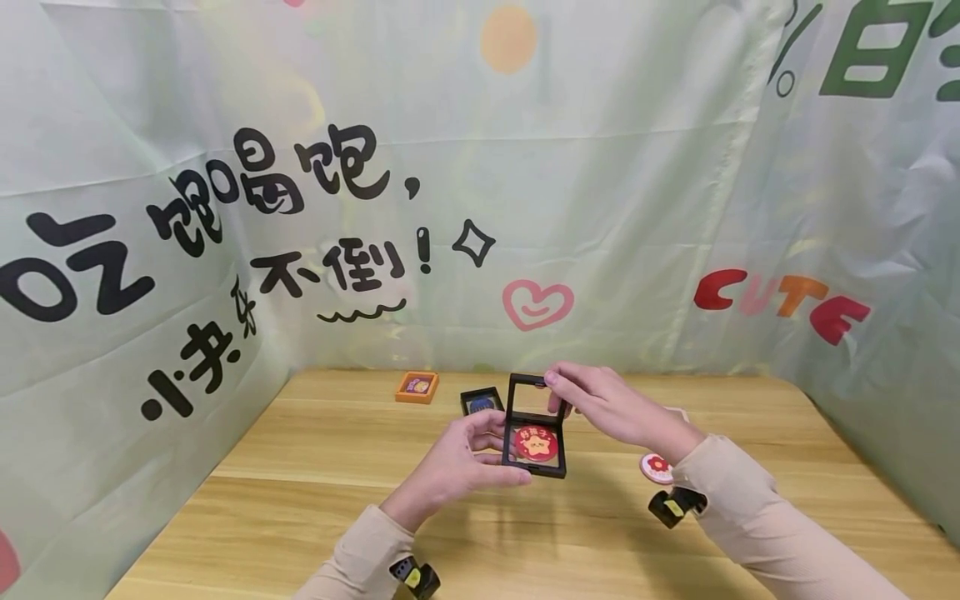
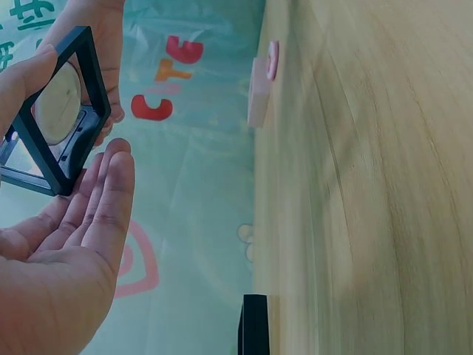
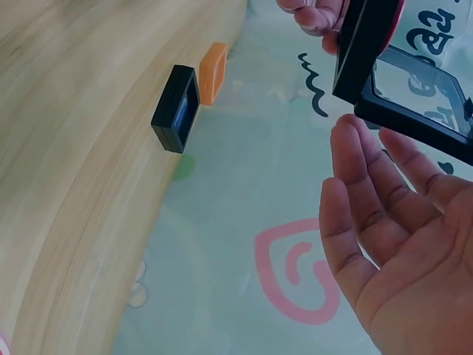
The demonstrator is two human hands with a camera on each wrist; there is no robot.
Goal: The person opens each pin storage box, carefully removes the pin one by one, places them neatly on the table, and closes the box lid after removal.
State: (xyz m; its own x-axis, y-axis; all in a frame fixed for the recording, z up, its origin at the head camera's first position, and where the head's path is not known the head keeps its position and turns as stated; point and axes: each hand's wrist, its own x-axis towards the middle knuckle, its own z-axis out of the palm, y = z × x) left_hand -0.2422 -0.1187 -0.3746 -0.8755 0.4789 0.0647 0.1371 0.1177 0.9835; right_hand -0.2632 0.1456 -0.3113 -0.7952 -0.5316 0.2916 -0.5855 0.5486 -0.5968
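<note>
A black display case (image 1: 535, 422) stands unfolded on its hinge, held above the table, with clear windows in both halves. In its lower half sits a round red badge (image 1: 536, 443) with a yellow star figure. My left hand (image 1: 457, 458) holds this lower half from the left side, thumb along the front edge and fingers behind. At the raised lid's upper right corner, my right hand (image 1: 600, 400) pinches the frame between thumb and fingers. The left wrist view shows the pale back of the badge (image 2: 58, 103) through the window.
At the back of the wooden table (image 1: 337, 467) lie an orange case (image 1: 417, 386) and another black case (image 3: 171, 111). A round badge with a red flower (image 1: 657, 468) and a pale pink box (image 2: 258, 93) lie to the right. Printed cloth (image 1: 615, 208) hangs behind.
</note>
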